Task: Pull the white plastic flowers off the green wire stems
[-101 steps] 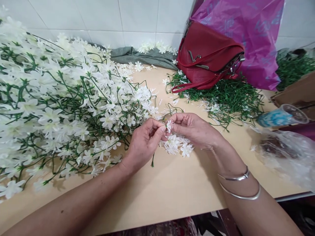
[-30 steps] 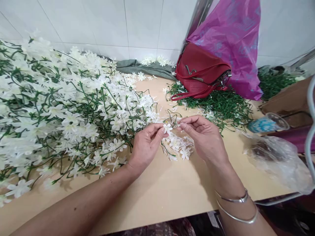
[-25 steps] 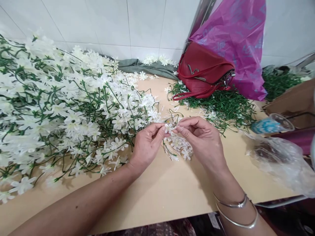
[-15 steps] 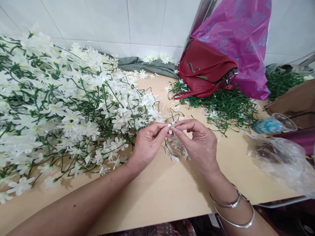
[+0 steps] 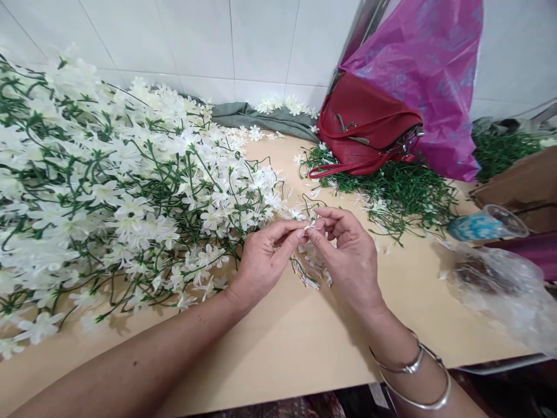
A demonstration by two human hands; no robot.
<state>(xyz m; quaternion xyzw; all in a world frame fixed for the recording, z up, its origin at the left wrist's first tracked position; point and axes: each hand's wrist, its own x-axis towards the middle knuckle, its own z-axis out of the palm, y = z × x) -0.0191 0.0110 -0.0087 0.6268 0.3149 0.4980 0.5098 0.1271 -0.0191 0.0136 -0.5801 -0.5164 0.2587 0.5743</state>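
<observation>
My left hand (image 5: 267, 252) and my right hand (image 5: 348, 252) meet over the middle of the table, thumb and forefinger pinched on each. Between the fingertips is a small white artificial flower (image 5: 310, 225), mostly covered by the fingers. Both hands grip it. Under and between my hands lie loose white petals and green-stemmed white stamens (image 5: 307, 276). A large heap of white artificial flowers (image 5: 130, 203) on green stems spreads just left of my left hand.
Beyond my right hand lies a pile of green stems (image 5: 418, 188) under a red handbag (image 5: 369, 125). Behind it a purple plastic bag (image 5: 448, 87) leans. At right are a plastic cup (image 5: 483, 223), a clear bag (image 5: 517, 296) and a brown bag (image 5: 522, 174). A grey cloth (image 5: 265, 119) runs along the tiled wall.
The white flower at my fingertips shows less than before. My right hand's fingers have shifted and lifted a little, while my left hand stays nearly in place.
</observation>
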